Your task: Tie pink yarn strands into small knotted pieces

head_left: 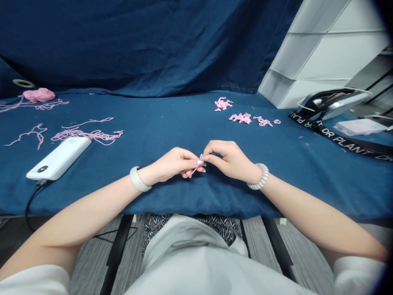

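My left hand (179, 164) and my right hand (225, 159) meet above the front part of the blue-covered table. Between my fingertips is a short piece of pink yarn (195, 169); my left thumb and fingers are closed on it, and one end sticks out below them. My right thumb and index finger pinch a tiny loop of the same yarn right beside the left thumb. How the strand is knotted or looped is too small to make out.
Small pink yarn bundles (240, 118) lie at the back right. Cut pink strands (89, 135) are on the left, behind a white power bank (59, 159) with a black cable. A pink yarn ball (39, 95), white boxes (322, 57) and a black lettered strap (337, 141) sit farther out.
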The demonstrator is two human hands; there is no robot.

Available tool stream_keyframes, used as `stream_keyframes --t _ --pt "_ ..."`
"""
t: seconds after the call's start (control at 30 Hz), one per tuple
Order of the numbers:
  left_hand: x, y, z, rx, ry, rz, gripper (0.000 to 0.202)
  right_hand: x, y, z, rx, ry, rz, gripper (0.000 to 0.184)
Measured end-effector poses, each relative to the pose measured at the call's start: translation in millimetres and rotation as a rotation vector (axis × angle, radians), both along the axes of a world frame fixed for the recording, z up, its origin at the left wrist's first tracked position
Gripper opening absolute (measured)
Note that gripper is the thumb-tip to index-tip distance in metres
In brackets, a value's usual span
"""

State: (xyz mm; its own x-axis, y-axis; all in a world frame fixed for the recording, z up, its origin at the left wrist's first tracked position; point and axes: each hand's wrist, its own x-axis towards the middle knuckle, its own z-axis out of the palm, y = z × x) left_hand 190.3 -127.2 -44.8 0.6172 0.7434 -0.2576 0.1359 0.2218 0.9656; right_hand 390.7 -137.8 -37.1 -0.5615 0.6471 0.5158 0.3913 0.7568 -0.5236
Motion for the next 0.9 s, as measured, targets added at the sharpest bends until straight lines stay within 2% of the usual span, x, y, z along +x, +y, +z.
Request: stream_keyframes --t 0.3,0.53,0.63,0.77,0.9 --pt "1.3 -2.0 1.4 0.06 -0.008 0.031 0.027 -3.1 -0.4 -3.2 -0.032 0.045 -0.032 0.015" --pt "3.8 -1.9 3.0 0.016 -0.069 0.09 0.024 -0.7 1.8 -1.3 -0.304 0.222 -0.104 0.023" --pt "3.6 -0.9 1.9 0.012 -0.083 0.095 0.025 0.9 4.1 -1.6 -0.395 0.264 -0.092 0.028" --pt "2.8 -0.8 -0.6 0.036 -0.086 0.097 0.028 0.5 5.1 -3.4 -0.501 0.227 -0.023 0.03" --pt "2.5 -1.2 -1.4 0.085 -0.061 0.086 0.029 -2.3 3.9 -4.7 -0.505 0.125 -0.038 0.03"
